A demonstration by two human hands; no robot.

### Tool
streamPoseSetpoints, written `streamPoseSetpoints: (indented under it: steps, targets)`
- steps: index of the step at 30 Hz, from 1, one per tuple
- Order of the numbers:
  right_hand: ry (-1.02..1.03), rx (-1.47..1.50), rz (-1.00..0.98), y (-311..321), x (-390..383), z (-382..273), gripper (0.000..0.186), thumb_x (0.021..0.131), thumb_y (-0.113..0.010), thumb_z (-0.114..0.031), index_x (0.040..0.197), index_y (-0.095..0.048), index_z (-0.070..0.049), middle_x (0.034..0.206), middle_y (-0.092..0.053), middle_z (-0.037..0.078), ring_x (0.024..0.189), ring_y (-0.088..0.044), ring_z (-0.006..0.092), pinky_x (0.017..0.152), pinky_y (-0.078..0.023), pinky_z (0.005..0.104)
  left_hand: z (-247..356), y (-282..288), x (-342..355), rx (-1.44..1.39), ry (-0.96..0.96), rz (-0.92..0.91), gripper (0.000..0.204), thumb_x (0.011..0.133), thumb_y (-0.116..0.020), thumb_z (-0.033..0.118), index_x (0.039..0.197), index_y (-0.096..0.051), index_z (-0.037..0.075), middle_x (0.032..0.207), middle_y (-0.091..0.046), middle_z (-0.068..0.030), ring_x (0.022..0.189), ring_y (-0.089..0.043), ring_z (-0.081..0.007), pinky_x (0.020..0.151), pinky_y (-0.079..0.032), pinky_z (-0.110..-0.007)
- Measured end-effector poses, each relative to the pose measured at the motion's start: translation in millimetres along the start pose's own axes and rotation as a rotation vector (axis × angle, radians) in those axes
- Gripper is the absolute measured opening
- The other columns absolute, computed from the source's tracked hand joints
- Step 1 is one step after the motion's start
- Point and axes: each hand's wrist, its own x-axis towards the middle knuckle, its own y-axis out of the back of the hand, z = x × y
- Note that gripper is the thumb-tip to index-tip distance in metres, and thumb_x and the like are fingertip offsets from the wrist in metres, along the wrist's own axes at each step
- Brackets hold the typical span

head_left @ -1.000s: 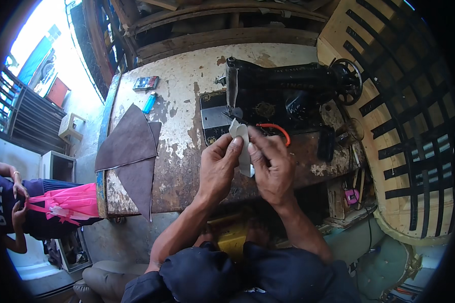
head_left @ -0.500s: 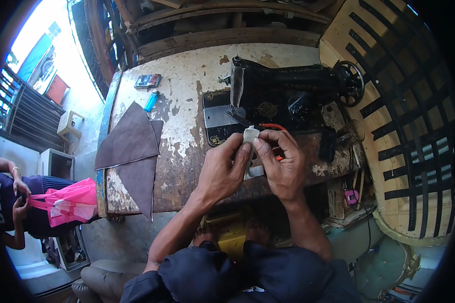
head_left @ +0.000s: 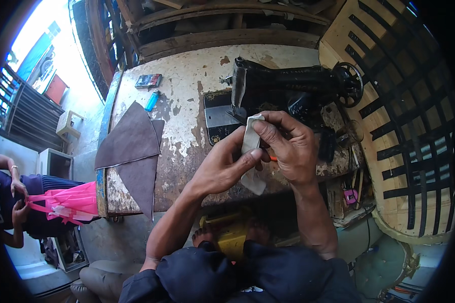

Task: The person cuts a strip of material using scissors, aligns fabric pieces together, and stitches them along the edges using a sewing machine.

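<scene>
A narrow off-white strip (head_left: 249,140) is pinched upright in both hands over the worn bench. My left hand (head_left: 222,166) grips its middle from the left, and my right hand (head_left: 291,146) has thumb and fingers closed on its upper end. The strip's lower end hangs below my fingers. Just beyond them, on the bed of a black sewing machine (head_left: 268,78), lies a dark pointed tool (head_left: 237,117); an orange handle (head_left: 273,158) shows between my hands, partly hidden. Brown triangular fabric pieces (head_left: 126,141) lie left of my hands, near a blue lighter (head_left: 152,101) and a small pack (head_left: 147,81).
The worn bench (head_left: 177,111) has a slatted wooden frame with black straps (head_left: 389,151) at its right. At far left a person (head_left: 5,197) holds a pink bag (head_left: 71,199). A stool (head_left: 68,123) stands beyond. A yellow object (head_left: 220,232) is under my feet.
My right hand has moved up and rightward to the strip's upper end, while my left thumb has slid lower on it. More of the strip now shows above and below my fingers.
</scene>
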Motion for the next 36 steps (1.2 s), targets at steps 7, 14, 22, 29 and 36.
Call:
streamPoseSetpoints:
  steps: [7,14,22,29,36]
  targets:
    - [0.148,0.074,0.065,10.0,9.4,7.5,0.015,0.095,-0.073,-0.012,0.106,-0.073,-0.001,0.086,-0.071,0.0,0.071,-0.061,0.0018,0.061,-0.048,0.0173,-7.0,8.8,-6.8,-0.178,0.117,-0.179,0.037,0.107,-0.054,0.027,0.134,-0.052,0.001,0.102,-0.067,-0.0033,0.093,-0.063,-0.0106,0.081,-0.052,-0.027]
    - [0.126,0.04,0.046,15.6,7.3,8.0,0.017,0.095,-0.074,-0.013,0.106,-0.074,-0.001,0.088,-0.071,0.0,0.075,-0.06,0.0007,0.064,-0.048,0.0172,-17.0,15.8,-5.8,-0.059,0.18,-0.131,0.026,0.106,-0.056,0.022,0.118,-0.062,0.0,0.099,-0.068,-0.0031,0.093,-0.062,-0.009,0.081,-0.052,-0.027]
    - [0.199,0.022,0.234,28.9,13.1,9.1,0.017,0.095,-0.074,-0.013,0.107,-0.075,-0.003,0.083,-0.069,-0.002,0.065,-0.054,0.0006,0.059,-0.043,0.0165,-22.6,17.6,-20.3,0.131,0.15,-0.076,0.023,0.103,-0.062,0.02,0.115,-0.06,0.0,0.096,-0.064,-0.0033,0.088,-0.06,-0.0081,0.076,-0.051,-0.028]
    - [0.126,0.148,0.409,49.8,14.8,30.6,0.018,0.095,-0.075,-0.017,0.106,-0.073,-0.003,0.081,-0.068,-0.001,0.066,-0.058,0.0031,0.056,-0.046,0.017,-30.3,22.2,-27.9,-0.187,0.142,0.145,0.028,0.098,-0.069,0.015,0.121,-0.058,0.003,0.107,-0.062,-0.0043,0.091,-0.061,-0.0113,0.08,-0.052,-0.027]
    - [0.045,0.217,0.461,52.0,9.1,45.2,0.018,0.095,-0.073,-0.018,0.105,-0.071,-0.003,0.085,-0.069,0.003,0.065,-0.062,0.0063,0.054,-0.052,0.0208,-32.9,34.2,-31.8,-0.421,0.138,0.258,0.021,0.091,-0.074,0.005,0.111,-0.067,0.001,0.112,-0.062,-0.004,0.098,-0.062,-0.0127,0.088,-0.051,-0.027]
